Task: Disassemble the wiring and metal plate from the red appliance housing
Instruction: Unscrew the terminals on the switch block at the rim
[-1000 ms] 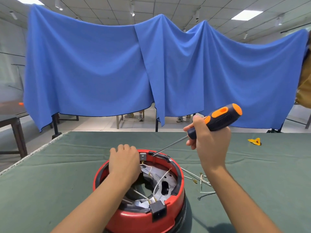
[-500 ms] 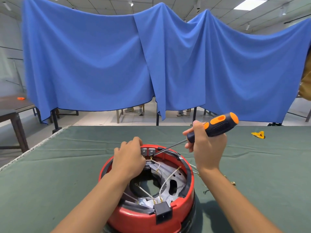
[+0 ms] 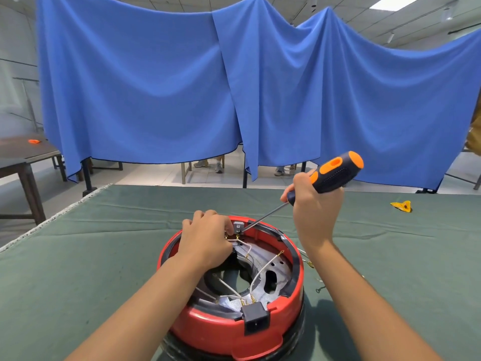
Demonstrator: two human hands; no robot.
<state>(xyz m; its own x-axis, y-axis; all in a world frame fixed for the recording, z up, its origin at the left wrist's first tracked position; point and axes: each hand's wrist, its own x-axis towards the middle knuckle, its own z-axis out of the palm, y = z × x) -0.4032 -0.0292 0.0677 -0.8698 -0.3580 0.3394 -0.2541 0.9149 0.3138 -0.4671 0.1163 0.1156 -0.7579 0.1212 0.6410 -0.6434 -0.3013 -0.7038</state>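
The round red appliance housing [image 3: 221,332] sits upside down on the green table, close to me. Inside it lie a silvery metal plate [image 3: 270,280] and several white wires [image 3: 263,269] with brass terminals. A small grey terminal block [image 3: 238,226] stands at the far rim. My left hand [image 3: 205,241] rests over the far left inside of the housing, fingertips pinching the brass terminals beside that block. My right hand [image 3: 316,204] grips a black and orange screwdriver [image 3: 333,173], whose tip touches the terminal block. A black socket [image 3: 256,317] sits in the near rim.
The table is covered in green cloth [image 3: 78,269]. Loose wire pieces and small metal parts [image 3: 313,267] lie right of the housing. A yellow scrap [image 3: 402,206] lies at the far right. A blue curtain [image 3: 234,82] hangs behind the table, and a dark side table [image 3: 23,155] stands left.
The view has tilted down and the housing appears more central. My left hand's fingers have closed onto the terminals by the grey block. The screwdriver tip stays at the block, handle raised a little.
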